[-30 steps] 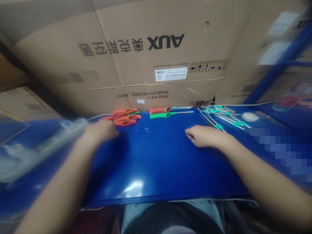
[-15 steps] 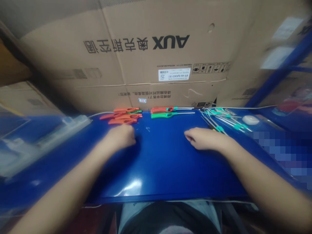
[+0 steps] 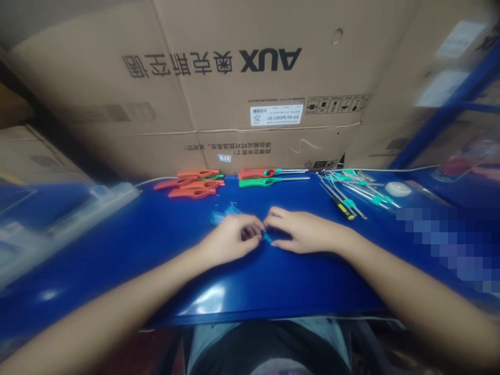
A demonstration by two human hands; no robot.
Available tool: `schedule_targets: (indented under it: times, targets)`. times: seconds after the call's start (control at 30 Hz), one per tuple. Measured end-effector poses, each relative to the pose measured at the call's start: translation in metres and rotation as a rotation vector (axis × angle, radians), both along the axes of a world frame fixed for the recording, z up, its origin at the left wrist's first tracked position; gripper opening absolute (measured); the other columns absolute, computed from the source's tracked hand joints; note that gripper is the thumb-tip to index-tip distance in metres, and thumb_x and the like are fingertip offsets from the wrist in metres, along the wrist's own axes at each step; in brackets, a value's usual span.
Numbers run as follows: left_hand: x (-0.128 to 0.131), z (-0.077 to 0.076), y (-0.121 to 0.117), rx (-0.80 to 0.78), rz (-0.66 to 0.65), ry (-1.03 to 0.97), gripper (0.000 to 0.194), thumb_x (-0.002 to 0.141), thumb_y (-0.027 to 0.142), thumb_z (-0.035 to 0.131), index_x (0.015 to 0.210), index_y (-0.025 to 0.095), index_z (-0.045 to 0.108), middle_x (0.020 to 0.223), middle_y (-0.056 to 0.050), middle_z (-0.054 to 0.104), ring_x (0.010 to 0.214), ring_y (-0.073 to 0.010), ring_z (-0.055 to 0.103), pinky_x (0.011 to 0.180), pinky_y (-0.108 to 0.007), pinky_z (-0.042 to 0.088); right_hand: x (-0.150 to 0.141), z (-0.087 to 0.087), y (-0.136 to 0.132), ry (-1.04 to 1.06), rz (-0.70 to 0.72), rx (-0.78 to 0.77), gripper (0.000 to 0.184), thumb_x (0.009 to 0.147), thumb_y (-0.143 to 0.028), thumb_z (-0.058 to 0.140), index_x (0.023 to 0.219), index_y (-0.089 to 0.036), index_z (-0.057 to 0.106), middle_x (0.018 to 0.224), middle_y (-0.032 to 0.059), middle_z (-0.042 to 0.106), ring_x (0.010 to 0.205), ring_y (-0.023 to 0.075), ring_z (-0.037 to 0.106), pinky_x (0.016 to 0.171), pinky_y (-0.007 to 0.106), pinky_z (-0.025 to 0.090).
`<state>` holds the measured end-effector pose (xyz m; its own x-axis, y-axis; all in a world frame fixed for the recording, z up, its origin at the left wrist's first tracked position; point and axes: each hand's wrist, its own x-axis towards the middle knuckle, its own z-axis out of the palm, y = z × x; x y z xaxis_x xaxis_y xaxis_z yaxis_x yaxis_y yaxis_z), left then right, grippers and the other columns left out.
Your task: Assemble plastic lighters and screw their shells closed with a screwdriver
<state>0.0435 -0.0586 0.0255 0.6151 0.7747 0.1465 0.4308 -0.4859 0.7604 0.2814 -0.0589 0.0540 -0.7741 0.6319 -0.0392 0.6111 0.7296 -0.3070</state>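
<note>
My left hand (image 3: 236,239) and my right hand (image 3: 299,229) meet over the middle of the blue tabletop, fingers curled toward each other. Between their fingertips is a small blue piece (image 3: 267,237), mostly covered and too blurred to identify. Behind my left hand lie some translucent blue pieces (image 3: 219,216). Several orange lighter handles (image 3: 193,192) lie farther back on the left. A red lighter (image 3: 255,173) and a green lighter (image 3: 255,182), both with metal tubes, lie at the back centre.
Metal tubes with teal parts (image 3: 363,190) lie in a pile at the back right, beside a yellow-and-black screwdriver (image 3: 342,208) and a white round object (image 3: 397,189). A cardboard panel (image 3: 219,109) stands behind the table. Whitish clear plastic (image 3: 78,224) is at left.
Both hands have moved inward from their separate places and now meet at the small blue piece. Blue pieces show behind my left hand, and the screwdriver is uncovered.
</note>
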Motion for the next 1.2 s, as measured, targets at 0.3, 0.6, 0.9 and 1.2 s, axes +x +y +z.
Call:
schedule_targets:
  times: [0.3,0.6,0.9,1.2]
  targets:
    - [-0.042,0.035,0.025,0.441,0.036,0.437,0.05,0.074,0.026,0.065,0.124,0.023,0.059,0.125,-0.007,0.066,0.116,-0.0273,0.061,0.101,-0.038,0.049,-0.002,-0.002,0.002,0.038,0.043,0.043,0.029,0.095,-0.036,0.057,0.12,-0.023,0.059,0.125,0.0076,0.055,0.085,0.0178,0.061,0.071,0.03,0.045]
    - [-0.082,0.041,0.055,0.31,0.076,0.656,0.044,0.07,0.028,0.066,0.114,0.023,0.062,0.112,-0.005,0.069,0.099,-0.0247,0.065,0.085,-0.032,0.05,-0.006,-0.004,-0.004,0.032,0.133,0.056,0.038,0.09,-0.026,0.056,0.128,-0.025,0.06,0.133,0.0086,0.052,0.08,0.0157,0.059,0.071,0.031,0.045]
    - [-0.084,0.041,0.058,0.147,0.027,0.66,0.029,0.075,0.036,0.068,0.102,0.026,0.072,0.101,-0.002,0.073,0.09,-0.0207,0.068,0.078,-0.028,0.051,-0.004,-0.003,0.003,-0.025,0.077,0.067,0.019,0.097,-0.037,0.055,0.094,-0.019,0.06,0.109,0.0059,0.057,0.069,0.0121,0.05,0.059,0.026,0.032]
    - [-0.071,0.039,0.049,0.054,-0.02,0.605,0.03,0.083,0.05,0.066,0.095,0.023,0.07,0.087,-0.002,0.073,0.077,-0.0178,0.067,0.068,-0.026,0.049,0.0,0.001,0.007,0.034,-0.092,0.115,0.02,0.102,-0.034,0.046,0.099,-0.019,0.059,0.103,0.0068,0.066,0.085,0.0184,0.06,0.067,0.028,0.039]
